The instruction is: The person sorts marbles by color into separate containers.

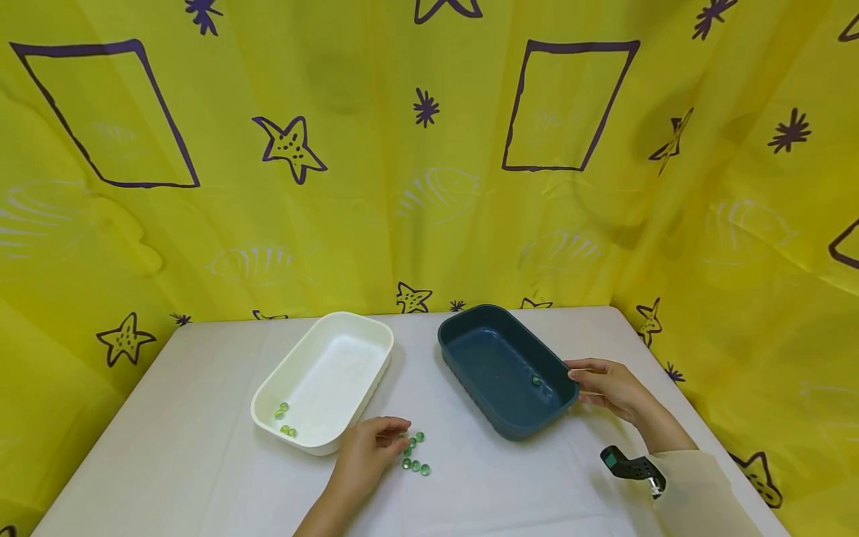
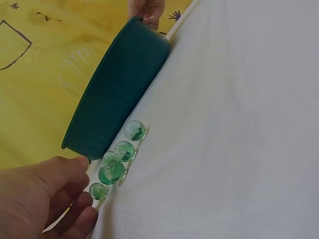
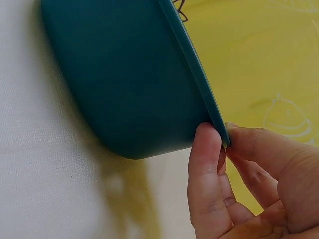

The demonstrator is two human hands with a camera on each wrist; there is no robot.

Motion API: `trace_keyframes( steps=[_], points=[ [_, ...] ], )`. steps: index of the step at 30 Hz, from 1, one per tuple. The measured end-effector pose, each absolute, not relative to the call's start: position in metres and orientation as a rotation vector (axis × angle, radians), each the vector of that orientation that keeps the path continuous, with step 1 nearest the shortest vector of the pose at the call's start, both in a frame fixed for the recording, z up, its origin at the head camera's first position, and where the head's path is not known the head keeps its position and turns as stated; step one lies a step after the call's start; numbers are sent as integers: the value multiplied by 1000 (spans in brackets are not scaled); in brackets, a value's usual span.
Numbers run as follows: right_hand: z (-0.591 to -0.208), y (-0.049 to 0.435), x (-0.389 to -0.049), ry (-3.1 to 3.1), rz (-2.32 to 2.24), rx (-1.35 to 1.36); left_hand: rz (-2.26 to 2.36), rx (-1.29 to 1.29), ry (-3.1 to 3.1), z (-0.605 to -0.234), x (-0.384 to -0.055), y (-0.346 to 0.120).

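On the white tabletop lie several clear green glass marbles, grouped between the two trays. My left hand is right beside them, its fingers loosely bent; its fingertips come close to the nearest marble in the left wrist view, and nothing shows between them. My right hand pinches the rim of a dark teal tray at its right corner, thumb on one side and fingers on the other, as the right wrist view shows. One green marble sits inside that tray.
A white tray stands to the left, with several yellow-green marbles at its near end. Yellow patterned curtains hang behind and beside the table. A small black device is on the right sleeve.
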State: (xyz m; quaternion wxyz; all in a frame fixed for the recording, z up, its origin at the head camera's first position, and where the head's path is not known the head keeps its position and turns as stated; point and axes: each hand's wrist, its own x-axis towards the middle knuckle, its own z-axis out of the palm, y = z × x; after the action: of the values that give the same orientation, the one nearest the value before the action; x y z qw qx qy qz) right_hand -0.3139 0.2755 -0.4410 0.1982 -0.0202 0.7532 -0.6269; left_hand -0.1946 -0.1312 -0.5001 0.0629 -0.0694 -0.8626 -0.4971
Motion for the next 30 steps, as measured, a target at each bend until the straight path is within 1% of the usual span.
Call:
trace_keyframes(
  steps=[11, 30],
  points=[
    [-442, 274, -313, 2067, -1776, -72, -1508, -171, -2635, -502, -191, -134],
    [-442, 275, -314, 2088, -1766, -71, -1409, -153, -2645, -505, -197, -134]
  ],
)
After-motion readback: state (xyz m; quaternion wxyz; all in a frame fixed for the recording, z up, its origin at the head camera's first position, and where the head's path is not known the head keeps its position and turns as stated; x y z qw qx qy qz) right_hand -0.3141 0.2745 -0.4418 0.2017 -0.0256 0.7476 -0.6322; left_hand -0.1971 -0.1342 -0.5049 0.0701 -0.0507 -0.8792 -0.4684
